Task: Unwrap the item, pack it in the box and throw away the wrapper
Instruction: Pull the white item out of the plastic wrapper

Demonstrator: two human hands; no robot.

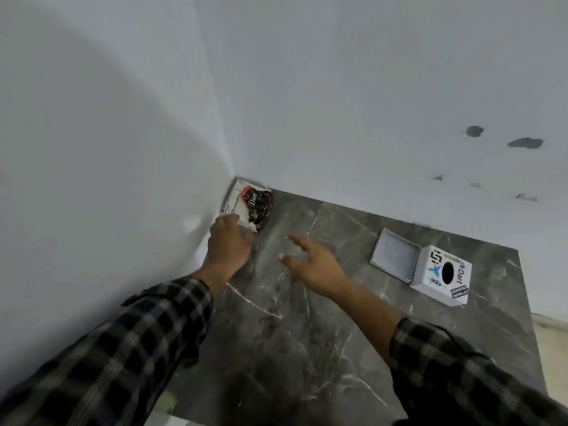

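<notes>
A wrapped Dove item (250, 206), in black, red and white packaging, lies in the far left corner of the dark marble table (307, 318), against the wall. My left hand (229, 245) rests on its near end, fingers touching the wrapper. Whether the fingers grip it I cannot tell. My right hand (310, 261) hovers over the table a little to the right, fingers spread, holding nothing. A small white box (441, 275) with stickers and a round black hole stands at the right, its lid (395, 255) lying open beside it.
White walls close off the table at the left and back. The back wall has dark marks (524, 142) at the right. The table's right edge (531, 318) drops to a pale floor.
</notes>
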